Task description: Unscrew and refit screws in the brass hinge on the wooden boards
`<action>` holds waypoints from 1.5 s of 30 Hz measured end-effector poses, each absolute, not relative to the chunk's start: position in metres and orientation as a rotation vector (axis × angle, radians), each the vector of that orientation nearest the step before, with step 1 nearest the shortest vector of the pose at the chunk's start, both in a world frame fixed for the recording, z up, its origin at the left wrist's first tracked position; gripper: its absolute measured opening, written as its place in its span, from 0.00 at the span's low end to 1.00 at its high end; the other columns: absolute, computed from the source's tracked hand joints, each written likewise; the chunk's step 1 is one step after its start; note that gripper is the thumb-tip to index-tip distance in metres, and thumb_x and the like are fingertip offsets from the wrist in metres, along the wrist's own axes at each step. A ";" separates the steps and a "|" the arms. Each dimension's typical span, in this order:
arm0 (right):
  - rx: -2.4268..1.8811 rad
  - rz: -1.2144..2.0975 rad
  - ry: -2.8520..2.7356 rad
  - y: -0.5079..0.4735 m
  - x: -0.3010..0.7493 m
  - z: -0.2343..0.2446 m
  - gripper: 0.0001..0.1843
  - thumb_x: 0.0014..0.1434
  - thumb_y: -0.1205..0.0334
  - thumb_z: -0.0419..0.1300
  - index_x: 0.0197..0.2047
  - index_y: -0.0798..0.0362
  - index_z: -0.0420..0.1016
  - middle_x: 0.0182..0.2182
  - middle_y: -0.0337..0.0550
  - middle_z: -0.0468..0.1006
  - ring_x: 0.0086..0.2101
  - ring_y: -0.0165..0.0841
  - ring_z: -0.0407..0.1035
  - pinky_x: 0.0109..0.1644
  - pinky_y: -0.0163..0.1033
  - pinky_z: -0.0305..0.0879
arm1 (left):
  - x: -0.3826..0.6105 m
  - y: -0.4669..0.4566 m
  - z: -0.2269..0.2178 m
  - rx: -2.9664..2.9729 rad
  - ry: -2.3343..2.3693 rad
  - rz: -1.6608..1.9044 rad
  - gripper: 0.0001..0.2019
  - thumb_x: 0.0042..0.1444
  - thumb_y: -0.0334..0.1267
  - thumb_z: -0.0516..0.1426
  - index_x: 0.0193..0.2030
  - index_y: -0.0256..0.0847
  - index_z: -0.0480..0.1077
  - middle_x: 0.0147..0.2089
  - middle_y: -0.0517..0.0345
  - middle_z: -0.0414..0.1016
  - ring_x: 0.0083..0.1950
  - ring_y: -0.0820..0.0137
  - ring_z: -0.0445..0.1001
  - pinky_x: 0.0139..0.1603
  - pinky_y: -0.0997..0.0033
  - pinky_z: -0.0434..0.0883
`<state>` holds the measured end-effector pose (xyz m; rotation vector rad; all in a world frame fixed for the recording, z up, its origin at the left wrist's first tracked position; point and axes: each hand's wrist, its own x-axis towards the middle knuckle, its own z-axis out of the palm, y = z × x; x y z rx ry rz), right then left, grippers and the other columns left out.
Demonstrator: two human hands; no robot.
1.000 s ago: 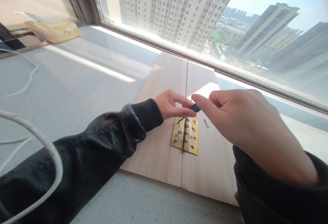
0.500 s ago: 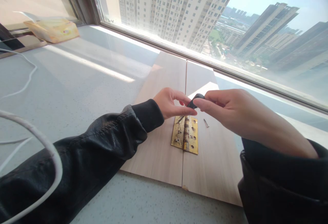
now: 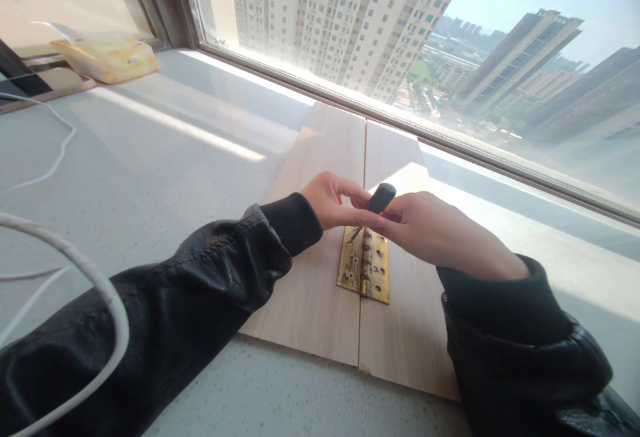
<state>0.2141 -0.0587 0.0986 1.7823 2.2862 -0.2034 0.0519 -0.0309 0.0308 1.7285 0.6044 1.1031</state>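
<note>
A brass hinge (image 3: 380, 273) lies flat across the seam between two pale wooden boards (image 3: 295, 297), with screw heads showing in its left leaf. A screwdriver (image 3: 382, 198) with a black handle leans over the hinge's far end, its shank slanting down to the left leaf. My left hand (image 3: 333, 202) pinches the lower handle between thumb and fingers. From the right, my right hand (image 3: 435, 230) closes its fingers around the handle's lower part, beside my left fingertips. The screwdriver's top sticks up above both hands. Part of the hinge's far edge is hidden behind the fingers.
The boards rest on a speckled white sill (image 3: 215, 383) against a window frame (image 3: 280, 80). At the back left sits a yellowish tissue pack (image 3: 107, 60). A white cable (image 3: 113, 303) loops across the near left, in front of my left sleeve.
My right hand has shifted left and lower on the screwdriver, uncovering the handle's top. The loose screw on the right board is now covered by that hand. My left hand stays put.
</note>
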 end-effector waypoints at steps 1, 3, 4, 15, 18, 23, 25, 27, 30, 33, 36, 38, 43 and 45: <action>1.787 -0.187 2.278 -0.059 0.209 0.096 0.25 0.56 0.42 0.46 0.22 0.50 0.70 0.20 0.41 0.72 0.21 0.31 0.62 0.24 0.37 0.55 | 0.052 -0.031 0.031 1.735 0.595 1.113 0.11 0.40 0.38 0.66 0.31 0.35 0.78 0.28 0.56 0.78 0.30 0.75 0.69 0.36 0.73 0.66; 1.791 -0.161 2.267 -0.061 0.202 0.092 0.22 0.56 0.46 0.46 0.29 0.49 0.74 0.25 0.43 0.74 0.24 0.33 0.66 0.26 0.38 0.57 | 0.052 -0.030 0.030 1.750 0.587 1.125 0.11 0.40 0.38 0.66 0.31 0.35 0.78 0.27 0.56 0.77 0.30 0.75 0.68 0.36 0.73 0.67; 1.781 -0.157 2.269 -0.062 0.200 0.091 0.21 0.57 0.48 0.45 0.32 0.49 0.75 0.27 0.45 0.75 0.26 0.35 0.67 0.28 0.39 0.58 | 0.052 -0.030 0.030 1.756 0.589 1.129 0.11 0.40 0.38 0.66 0.31 0.35 0.78 0.27 0.57 0.77 0.30 0.75 0.68 0.36 0.73 0.67; 1.727 -0.198 2.363 -0.061 0.200 0.088 0.18 0.57 0.55 0.45 0.27 0.54 0.71 0.23 0.45 0.72 0.21 0.30 0.63 0.24 0.35 0.52 | 0.050 -0.027 0.028 1.746 0.645 1.112 0.12 0.41 0.42 0.65 0.30 0.34 0.78 0.27 0.55 0.76 0.30 0.74 0.68 0.33 0.74 0.66; 1.663 -0.258 2.496 -0.060 0.201 0.087 0.12 0.54 0.62 0.48 0.27 0.54 0.69 0.21 0.41 0.70 0.20 0.27 0.59 0.24 0.34 0.52 | 0.050 -0.028 0.027 1.750 0.638 1.087 0.13 0.41 0.42 0.65 0.31 0.35 0.78 0.27 0.55 0.76 0.30 0.74 0.68 0.31 0.74 0.65; 1.611 -0.384 2.664 -0.060 0.205 0.090 0.07 0.51 0.63 0.53 0.25 0.54 0.69 0.19 0.37 0.68 0.20 0.25 0.57 0.25 0.32 0.53 | 0.049 -0.028 0.027 1.745 0.670 1.055 0.15 0.41 0.44 0.65 0.33 0.35 0.78 0.27 0.54 0.75 0.30 0.73 0.67 0.27 0.75 0.62; 1.573 -0.481 2.720 -0.059 0.208 0.095 0.07 0.52 0.62 0.54 0.27 0.53 0.70 0.20 0.36 0.69 0.21 0.25 0.59 0.26 0.32 0.55 | 0.049 -0.028 0.028 1.736 0.637 1.045 0.14 0.40 0.43 0.66 0.33 0.35 0.78 0.28 0.55 0.76 0.30 0.73 0.68 0.27 0.75 0.62; 1.611 -0.550 2.728 -0.057 0.214 0.101 0.07 0.53 0.60 0.54 0.29 0.52 0.71 0.22 0.36 0.70 0.23 0.26 0.61 0.27 0.32 0.56 | 0.049 -0.029 0.029 1.722 0.613 1.044 0.13 0.39 0.40 0.66 0.32 0.35 0.78 0.28 0.56 0.76 0.30 0.74 0.68 0.29 0.75 0.64; 1.822 -0.459 2.580 -0.051 0.229 0.105 0.08 0.52 0.57 0.54 0.30 0.51 0.71 0.23 0.36 0.72 0.23 0.27 0.64 0.26 0.33 0.57 | 0.050 -0.030 0.030 1.725 0.632 1.068 0.11 0.39 0.39 0.67 0.30 0.36 0.77 0.27 0.57 0.75 0.30 0.75 0.67 0.31 0.74 0.64; 1.888 -0.284 2.363 -0.042 0.248 0.100 0.11 0.50 0.53 0.55 0.26 0.51 0.71 0.23 0.38 0.73 0.24 0.30 0.65 0.26 0.36 0.57 | 0.051 -0.029 0.030 1.777 0.666 1.113 0.11 0.38 0.41 0.67 0.29 0.37 0.77 0.28 0.59 0.71 0.30 0.76 0.67 0.32 0.73 0.64; 1.931 -0.211 2.246 -0.033 0.262 0.090 0.14 0.50 0.50 0.54 0.26 0.51 0.71 0.25 0.41 0.74 0.26 0.32 0.65 0.27 0.37 0.57 | 0.052 -0.027 0.029 1.792 0.712 1.159 0.14 0.34 0.42 0.68 0.23 0.34 0.73 0.27 0.61 0.66 0.28 0.77 0.64 0.29 0.74 0.63; 1.965 -0.193 2.208 -0.030 0.264 0.084 0.15 0.50 0.49 0.54 0.26 0.52 0.72 0.25 0.42 0.74 0.26 0.32 0.65 0.28 0.37 0.57 | 0.052 -0.026 0.029 1.776 0.706 1.155 0.17 0.33 0.42 0.69 0.20 0.34 0.67 0.27 0.62 0.64 0.26 0.79 0.63 0.27 0.75 0.64; 2.021 -0.205 2.251 -0.033 0.249 0.088 0.20 0.52 0.43 0.53 0.25 0.52 0.71 0.23 0.42 0.73 0.25 0.32 0.64 0.27 0.38 0.56 | 0.053 -0.027 0.029 1.771 0.622 1.094 0.16 0.36 0.42 0.68 0.23 0.34 0.67 0.28 0.61 0.65 0.28 0.77 0.65 0.29 0.75 0.64; 2.124 -0.273 2.347 -0.042 0.239 0.100 0.25 0.56 0.41 0.48 0.23 0.52 0.69 0.21 0.42 0.71 0.22 0.30 0.62 0.25 0.37 0.55 | 0.054 -0.029 0.030 1.754 0.628 1.093 0.17 0.36 0.43 0.67 0.23 0.34 0.67 0.27 0.61 0.65 0.28 0.77 0.65 0.29 0.75 0.64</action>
